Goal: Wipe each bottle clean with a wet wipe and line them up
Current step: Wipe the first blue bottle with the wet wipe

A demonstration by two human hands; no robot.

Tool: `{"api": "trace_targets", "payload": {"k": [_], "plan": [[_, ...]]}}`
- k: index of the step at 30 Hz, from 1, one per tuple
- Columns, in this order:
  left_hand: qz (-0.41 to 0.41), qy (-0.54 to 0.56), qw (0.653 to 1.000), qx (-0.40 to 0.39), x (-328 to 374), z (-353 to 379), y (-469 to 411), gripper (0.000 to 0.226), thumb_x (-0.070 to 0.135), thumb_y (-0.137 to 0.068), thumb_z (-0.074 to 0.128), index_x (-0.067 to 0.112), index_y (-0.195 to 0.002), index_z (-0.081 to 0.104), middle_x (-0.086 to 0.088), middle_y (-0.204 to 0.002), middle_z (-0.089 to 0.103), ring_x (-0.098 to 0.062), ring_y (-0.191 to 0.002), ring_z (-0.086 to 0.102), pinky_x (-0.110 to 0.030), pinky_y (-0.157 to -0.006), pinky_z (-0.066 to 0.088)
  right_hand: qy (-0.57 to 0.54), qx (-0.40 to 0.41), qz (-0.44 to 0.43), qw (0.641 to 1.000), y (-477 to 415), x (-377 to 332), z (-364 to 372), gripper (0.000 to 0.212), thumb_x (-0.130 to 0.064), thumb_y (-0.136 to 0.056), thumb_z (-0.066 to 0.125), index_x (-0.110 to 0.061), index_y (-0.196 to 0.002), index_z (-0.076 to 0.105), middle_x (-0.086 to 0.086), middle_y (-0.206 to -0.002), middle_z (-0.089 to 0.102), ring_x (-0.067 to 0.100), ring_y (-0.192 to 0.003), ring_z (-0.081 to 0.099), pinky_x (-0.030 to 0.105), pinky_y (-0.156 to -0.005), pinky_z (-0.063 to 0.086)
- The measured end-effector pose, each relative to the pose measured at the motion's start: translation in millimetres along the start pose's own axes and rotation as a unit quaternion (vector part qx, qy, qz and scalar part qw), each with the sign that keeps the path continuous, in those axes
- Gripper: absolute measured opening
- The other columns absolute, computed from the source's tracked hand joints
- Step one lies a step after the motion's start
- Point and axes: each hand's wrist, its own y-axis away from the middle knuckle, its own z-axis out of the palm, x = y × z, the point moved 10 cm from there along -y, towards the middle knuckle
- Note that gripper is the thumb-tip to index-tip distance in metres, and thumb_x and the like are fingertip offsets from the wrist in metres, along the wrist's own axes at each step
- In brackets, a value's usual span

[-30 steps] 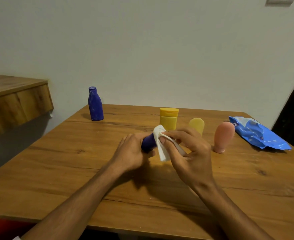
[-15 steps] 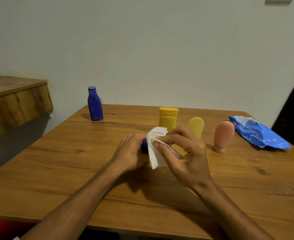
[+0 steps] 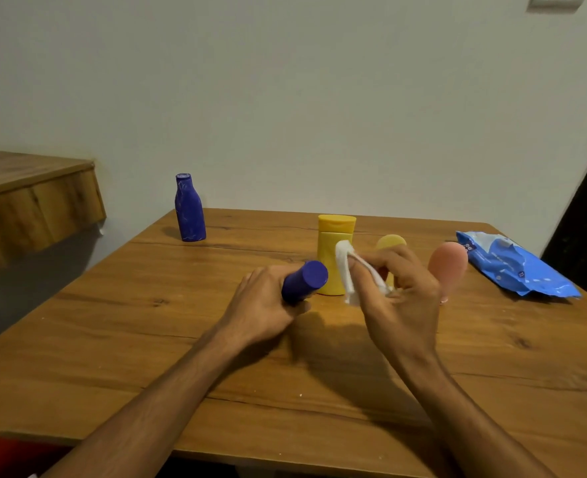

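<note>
Wood-grain brown desk (image 3: 112, 339), pushed up against a plain pale wall (image 3: 285, 98). I'll use the tall yellow plastic bottle with a flip cap (image 3: 335, 243) as the anchor, since it stands upright near the back middle.

Right in front of the yellow bottle, a bit to its left, the left hand (image 3: 267, 305) has its fingers wrapped around a dark blue cylindrical plastic bottle (image 3: 305, 279). That one is lifted off the desk and tilted, with its flat round end angled up toward the yellow bottle. On the other side, the right hand (image 3: 395, 298) pinches a crumpled white wet wipe (image 3: 345, 270) between thumb and fingers, and the rest of the fingers are loosely bent. The wipe hangs in front of the yellow bottle's right edge, just beside the blue cylinder's end but not touching it. A sliver of yellow shows between them.

To the right of the yellow bottle there's a small pale yellow round-topped bottle (image 3: 390, 241), mostly hidden behind the right hand. Further right is a peach-pink rounded plastic bottle (image 3: 449, 267), also partly covered by the fingers. Beyond that, well to the right, a crinkled blue plastic pack of wipes (image 3: 516, 267) lies flat near the desk's edge.

Well off to the left of the yellow bottle, near the back left corner, a blue plastic bottle with a narrow neck (image 3: 189, 208) stands upright on its own. Even further left, off the desk, there's a wooden ledge (image 3: 26, 194).
</note>
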Motion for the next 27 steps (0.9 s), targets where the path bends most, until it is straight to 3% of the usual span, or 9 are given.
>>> {"api": "trace_targets", "payload": {"k": [3,9,13,19,23,27], "plan": [[0.008,-0.004,1.0,-0.002,3,1,1,0.029,0.013,-0.08,0.077,0.022,-0.106,0.069,0.004,-0.099,0.072,-0.013,-0.096,0.065,-0.044,-0.093,0.052,-0.01,0.016,-0.003,1.0,-1,-3,-2,0.012,-0.014,-0.086,0.071,-0.021,-0.095,0.069,-0.005,-0.083,0.063,0.01,-0.078,0.058,0.02,-0.06,0.046],[0.005,-0.01,1.0,-0.01,-2,4,-2,0.03,0.014,-0.082,0.075,0.024,-0.108,0.066,0.004,-0.096,0.07,-0.012,-0.091,0.065,-0.043,-0.091,0.054,-0.013,-0.039,-0.037,0.998,7,-12,14,0.019,-0.029,-0.086,0.065,-0.016,-0.099,0.071,-0.004,-0.09,0.064,0.008,-0.083,0.06,0.012,-0.067,0.046],[0.026,-0.008,1.0,-0.013,-3,6,-3,0.029,0.017,-0.085,0.073,0.028,-0.111,0.067,0.007,-0.101,0.072,-0.007,-0.096,0.066,-0.041,-0.091,0.055,0.003,-0.085,-0.081,0.993,12,-19,27,0.021,-0.027,-0.085,0.068,-0.011,-0.097,0.073,0.0,-0.093,0.063,0.014,-0.088,0.06,0.027,-0.069,0.052],[0.017,0.004,1.0,-0.02,-5,8,-4,0.036,0.017,-0.084,0.073,0.026,-0.118,0.065,0.006,-0.106,0.071,-0.009,-0.099,0.065,-0.041,-0.093,0.054,0.005,-0.06,-0.069,0.996,10,-15,21,0.025,-0.029,-0.085,0.066,-0.009,-0.098,0.073,0.002,-0.092,0.064,0.016,-0.087,0.06,0.037,-0.066,0.054],[0.04,0.009,0.999,-0.019,-2,8,-3,0.026,0.018,-0.086,0.072,0.026,-0.111,0.068,0.007,-0.101,0.072,-0.006,-0.095,0.067,-0.04,-0.09,0.056,-0.01,-0.09,-0.091,0.992,14,-23,28,0.019,-0.025,-0.083,0.068,-0.01,-0.094,0.073,-0.001,-0.09,0.063,0.014,-0.085,0.06,0.032,-0.067,0.052],[0.025,0.011,0.999,-0.02,-7,10,-5,0.035,0.018,-0.083,0.074,0.026,-0.116,0.065,0.006,-0.103,0.071,-0.01,-0.097,0.067,-0.041,-0.091,0.055,-0.013,-0.06,-0.049,0.997,8,-13,20,0.019,-0.027,-0.083,0.067,-0.013,-0.094,0.072,-0.002,-0.089,0.064,0.013,-0.084,0.061,0.02,-0.068,0.049]]}}
